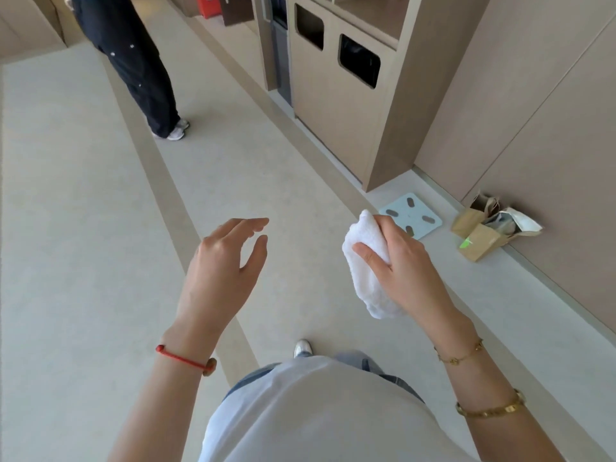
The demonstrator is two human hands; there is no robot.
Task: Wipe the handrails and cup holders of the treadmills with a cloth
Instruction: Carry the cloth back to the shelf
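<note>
My right hand grips a folded white cloth, which hangs down below my fingers. To its left my left hand is raised in front of me with relaxed fingers, holding nothing. Both hands are above a pale floor. No treadmill, handrail or cup holder is in view.
A beige cabinet with two bin openings stands along the right wall. A light blue bathroom scale and brown paper bags lie on the floor by that wall. A person in dark trousers stands ahead on the left.
</note>
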